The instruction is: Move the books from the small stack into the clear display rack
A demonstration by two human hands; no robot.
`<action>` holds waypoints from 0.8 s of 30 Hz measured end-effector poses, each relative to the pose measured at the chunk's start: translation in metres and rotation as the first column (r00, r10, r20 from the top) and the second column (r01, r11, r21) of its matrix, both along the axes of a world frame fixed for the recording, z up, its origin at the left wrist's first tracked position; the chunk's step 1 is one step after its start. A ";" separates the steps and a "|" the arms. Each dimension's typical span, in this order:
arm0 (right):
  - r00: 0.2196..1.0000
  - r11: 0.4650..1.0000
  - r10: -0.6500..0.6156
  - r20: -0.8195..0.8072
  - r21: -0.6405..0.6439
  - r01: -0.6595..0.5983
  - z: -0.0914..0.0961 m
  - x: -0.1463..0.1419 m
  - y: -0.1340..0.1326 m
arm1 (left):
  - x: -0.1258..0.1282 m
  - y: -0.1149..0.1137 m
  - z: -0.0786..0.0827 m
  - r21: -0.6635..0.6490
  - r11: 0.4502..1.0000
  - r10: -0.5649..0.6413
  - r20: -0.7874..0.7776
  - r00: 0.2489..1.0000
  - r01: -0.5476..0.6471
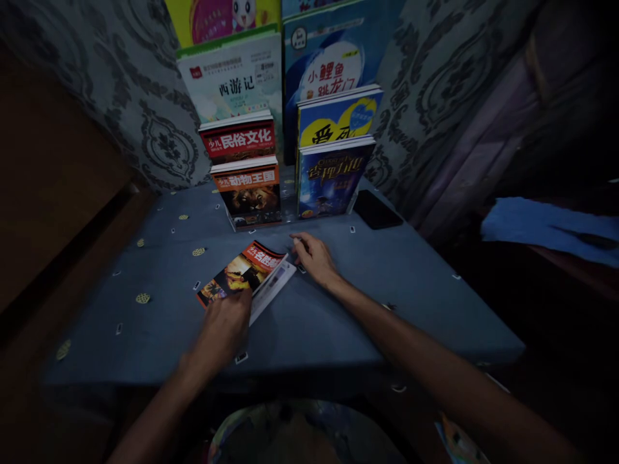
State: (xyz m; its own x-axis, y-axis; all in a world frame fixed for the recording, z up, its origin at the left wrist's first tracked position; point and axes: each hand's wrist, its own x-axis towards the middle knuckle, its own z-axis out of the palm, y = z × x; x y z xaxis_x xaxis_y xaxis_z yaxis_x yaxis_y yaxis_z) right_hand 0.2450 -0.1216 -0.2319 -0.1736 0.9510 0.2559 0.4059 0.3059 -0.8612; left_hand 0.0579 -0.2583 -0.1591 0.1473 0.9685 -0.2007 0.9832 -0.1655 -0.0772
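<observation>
A small book (242, 274) with a red title band and a dark, golden picture lies at a slant on the blue tablecloth. Its front cover is slightly raised along the right side, so white pages with a picture show beneath. My left hand (229, 318) has its fingers closed on the lower right edge of that cover. Just right of the book's top corner, my right hand (314, 258) rests by the tabletop with its index finger stretched out and nothing visible in it. The undersides of both hands are hidden.
Behind the book stand two columns of upright books, including a lion-cover book (254, 196) and a blue fantasy book (333, 177). A black phone (378, 209) lies to their right. The tablecloth (159, 328) reaches the near edge; patterned curtains (164, 138) hang behind.
</observation>
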 end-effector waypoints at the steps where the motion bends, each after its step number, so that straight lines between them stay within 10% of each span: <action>1: 1.000 1.000 -0.002 -0.001 -0.002 0.002 0.000 0.000 0.000 | -0.002 0.000 0.001 0.008 1.000 -0.003 0.027 1.000 0.003; 15: 0.999 0.999 -0.034 0.042 0.037 0.033 0.011 0.001 -0.006 | -0.021 0.003 -0.014 0.111 0.990 0.071 0.179 0.981 -0.091; 21: 0.914 0.949 0.311 0.260 -0.024 -0.316 0.026 -0.002 -0.019 | -0.059 0.001 -0.020 0.182 0.954 0.224 0.098 0.970 -0.239; 24: 0.865 0.950 0.291 0.409 -0.016 -0.312 0.029 -0.004 -0.017 | -0.064 -0.006 -0.023 0.116 0.962 0.231 0.122 0.965 -0.245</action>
State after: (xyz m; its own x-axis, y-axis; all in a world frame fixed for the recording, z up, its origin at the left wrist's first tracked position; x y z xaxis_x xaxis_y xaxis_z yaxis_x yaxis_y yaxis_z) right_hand 0.2414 -0.1385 -0.2029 -0.5478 0.8236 0.1471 0.5940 0.5067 -0.6248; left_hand -0.0061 -0.2646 -0.1826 -0.0773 0.9947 -0.0671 0.9965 0.0792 0.0250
